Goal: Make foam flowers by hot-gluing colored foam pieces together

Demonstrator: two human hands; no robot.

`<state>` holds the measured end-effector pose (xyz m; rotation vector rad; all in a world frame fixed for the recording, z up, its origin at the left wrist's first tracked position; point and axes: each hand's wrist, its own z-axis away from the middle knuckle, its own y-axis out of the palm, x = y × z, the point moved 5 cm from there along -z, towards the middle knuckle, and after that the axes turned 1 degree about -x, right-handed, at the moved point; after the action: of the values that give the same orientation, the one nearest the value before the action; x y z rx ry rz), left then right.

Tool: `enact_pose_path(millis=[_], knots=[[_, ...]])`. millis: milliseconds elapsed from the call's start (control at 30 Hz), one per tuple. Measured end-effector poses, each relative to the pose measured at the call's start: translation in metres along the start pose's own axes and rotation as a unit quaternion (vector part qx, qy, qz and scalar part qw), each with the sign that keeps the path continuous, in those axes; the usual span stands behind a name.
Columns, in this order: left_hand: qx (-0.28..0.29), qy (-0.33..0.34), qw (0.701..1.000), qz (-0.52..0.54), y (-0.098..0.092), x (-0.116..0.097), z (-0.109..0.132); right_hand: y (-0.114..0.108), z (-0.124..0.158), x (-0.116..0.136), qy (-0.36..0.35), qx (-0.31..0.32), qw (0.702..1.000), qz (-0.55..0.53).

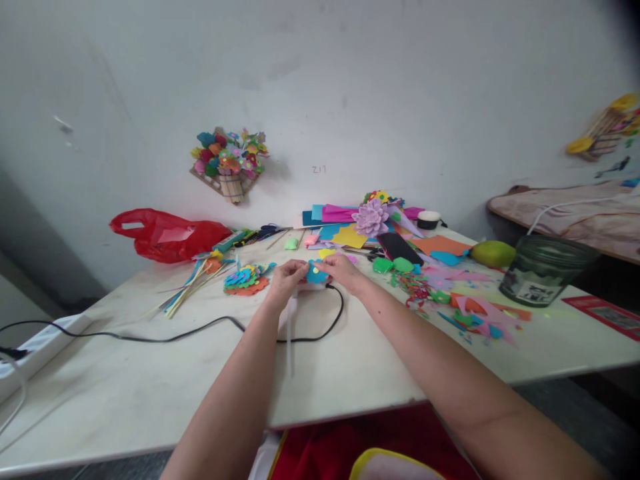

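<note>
A blue scalloped foam flower (315,274) with a small yellow spot is pinched between my two hands above the table. My left hand (289,279) grips its left edge with closed fingers. At the opposite edge, my right hand (342,270) has its fingers closed on the same piece. Just below the hands lies a partly hidden white device, with a black cord and a pale translucent stick (289,340) pointing toward me. Left of my left hand is a pile of scalloped foam flowers (247,280) in blue, yellow and orange.
Thin stems (189,290) and a red plastic bag (167,235) lie at the left. A black cord (185,339) crosses from a power strip (45,353). Rightward are a phone (400,249), foam scraps (477,313) and a dark glass jar (543,270).
</note>
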<state>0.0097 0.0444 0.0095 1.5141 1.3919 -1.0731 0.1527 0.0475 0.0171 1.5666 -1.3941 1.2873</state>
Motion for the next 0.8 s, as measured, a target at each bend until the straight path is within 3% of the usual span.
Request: enact_pose_path(millis=[467,800], knots=[[-0.013,-0.015,1.0,0.007,-0.0013,-0.0026,0.0011,-0.0003,-0.0012,-0.0036,0.007,0.002,1.0,-0.007],[0.012,-0.022,1.0,0.001,0.0036,-0.0071,0.0049,0.0002,-0.0024,-0.0029,-0.008,-0.021,1.0,0.004]])
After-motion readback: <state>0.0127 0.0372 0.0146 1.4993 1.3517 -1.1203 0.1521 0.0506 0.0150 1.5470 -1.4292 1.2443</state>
